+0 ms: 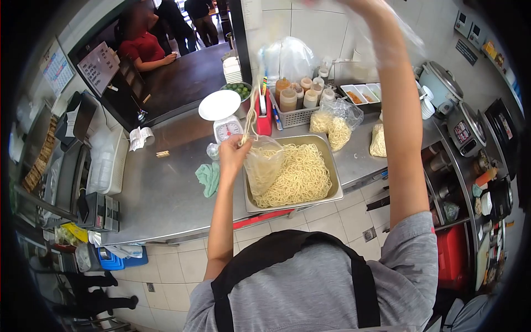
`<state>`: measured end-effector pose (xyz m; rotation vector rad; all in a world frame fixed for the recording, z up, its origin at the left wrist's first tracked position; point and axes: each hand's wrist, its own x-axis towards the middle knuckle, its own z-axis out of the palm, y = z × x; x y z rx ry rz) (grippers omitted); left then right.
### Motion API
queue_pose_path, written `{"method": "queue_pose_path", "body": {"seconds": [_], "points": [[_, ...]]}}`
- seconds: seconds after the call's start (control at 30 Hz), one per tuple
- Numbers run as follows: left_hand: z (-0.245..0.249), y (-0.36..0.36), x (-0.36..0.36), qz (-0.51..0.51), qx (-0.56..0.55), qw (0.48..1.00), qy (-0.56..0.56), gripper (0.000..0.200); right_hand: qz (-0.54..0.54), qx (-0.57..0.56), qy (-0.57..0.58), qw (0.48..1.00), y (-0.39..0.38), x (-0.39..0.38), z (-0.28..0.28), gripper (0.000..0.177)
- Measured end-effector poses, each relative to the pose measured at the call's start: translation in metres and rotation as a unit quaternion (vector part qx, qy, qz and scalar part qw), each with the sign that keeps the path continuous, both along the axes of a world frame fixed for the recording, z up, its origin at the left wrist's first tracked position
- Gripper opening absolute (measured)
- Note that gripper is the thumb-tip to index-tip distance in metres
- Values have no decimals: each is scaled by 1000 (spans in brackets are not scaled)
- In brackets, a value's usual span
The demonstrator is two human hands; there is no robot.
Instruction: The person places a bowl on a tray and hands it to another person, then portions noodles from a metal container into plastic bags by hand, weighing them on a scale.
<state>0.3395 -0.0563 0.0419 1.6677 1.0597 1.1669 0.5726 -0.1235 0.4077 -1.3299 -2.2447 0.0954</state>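
A steel tray (337, 193) full of pale yellow noodles (301, 176) stands on the steel counter. My left hand (234, 152) pinches the top of a clear plastic bag (263, 169) that hangs over the tray's left side; a few noodle strands rise from beside the fingers. High at the top edge of the view is my right hand (359, 4), blurred and partly cut off, with a smeared clear plastic sheet or bag (398, 33) beside it. A kitchen scale (227, 128) with a white plate (219, 105) stands behind my left hand.
Bagged noodles (338, 130) lie right of the tray, near a basket (298, 117) of sauce bottles. A green cloth (208, 178) lies on the left. Cookers (464, 135) stand at the right. A person in red (138, 51) is beyond the serving window; another person's legs (94, 288) show lower left.
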Motion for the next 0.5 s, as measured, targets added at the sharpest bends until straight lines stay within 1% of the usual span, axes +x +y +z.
{"method": "queue_pose_path", "body": {"seconds": [0.03, 0.07, 0.1, 0.13, 0.17, 0.2, 0.23, 0.27, 0.3, 0.33, 0.37, 0.43, 0.5], "points": [[3, -1, -5, 6, -5, 1000, 1, 16, -36, -21, -79, 996, -2, 26, -11, 22], [7, -3, -9, 7, -1, 1000, 23, 16, -94, -28, -6, 995, 13, 45, -54, 24], [12, -5, -13, 9, 2, 999, 45, 15, -87, -58, -122, 987, 10, 50, -84, 18], [13, -7, -14, 10, 5, 998, 67, 15, -66, -80, -235, 966, 6, 55, -114, 16], [13, -7, -14, 11, 8, 998, 64, 14, -244, -194, -311, 898, 3, 29, -141, 19], [12, -7, -13, 11, 12, 998, 62, 13, -187, -224, -413, 863, 4, 21, -169, 24], [11, -7, -12, 9, 17, 998, 63, 13, -123, -168, -416, 885, -3, 12, -189, 35], [11, -7, -10, 9, 28, 997, 73, 12, -11, -232, 3, 973, 5, 19, -244, 43], [10, -8, -7, 8, 39, 996, 83, 12, 11, -287, 230, 930, -2, -7, -250, 43], [10, -8, -5, 7, 51, 994, 94, 11, 44, -314, 446, 837, -10, -33, -255, 43], [12, -9, -3, 3, 62, 992, 109, 12, 55, -113, 116, 985, -1, -45, -268, 39], [14, -12, -1, -3, 84, 986, 142, 13, 6, 20, 72, 997, 16, -66, -323, 31], [17, -15, -2, -16, 73, 988, 138, 15, -1, -113, -34, 993, 32, -59, -333, 40]]}}
